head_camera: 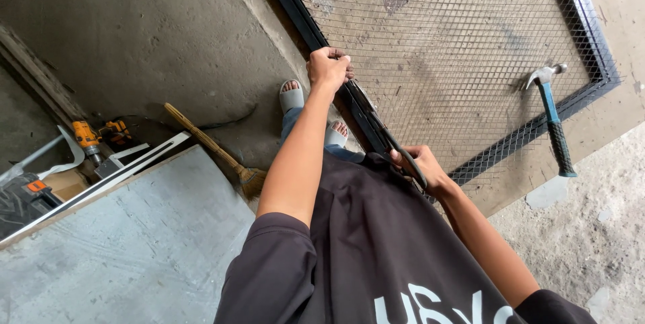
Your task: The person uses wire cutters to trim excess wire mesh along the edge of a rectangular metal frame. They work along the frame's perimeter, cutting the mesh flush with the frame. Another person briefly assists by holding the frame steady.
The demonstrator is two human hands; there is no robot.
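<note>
— What are your hands doing right now?

— My left hand (328, 69) is curling over the near edge of the black metal frame (295, 8), its grip clamped together on that bar. My right hand (420, 166) is wrapping around the dark handles of a pair of snips (379, 129), grip clamped on them, and the blades are pointing along the frame toward my left hand.

— Where is the frame sitting?

— It is lying flat on the concrete floor (168, 49), with wire mesh (443, 35) stretching across it. I am standing right at its edge; my feet in grey sandals (291, 98) are showing just beside the bar, under my left arm.

— Are the blades biting into the mesh?

— I cannot tell; they are too dark against the frame.

— Anything else lying around?

— A hammer (552, 112) with a blue shaft and black handle is resting across the frame's far corner, well apart from my hands. A broom (215, 149) is lying on the floor to my left, and beyond it an orange drill (87, 137) is sitting beside a grey board (134, 243) and some light metal strips (127, 169).
</note>
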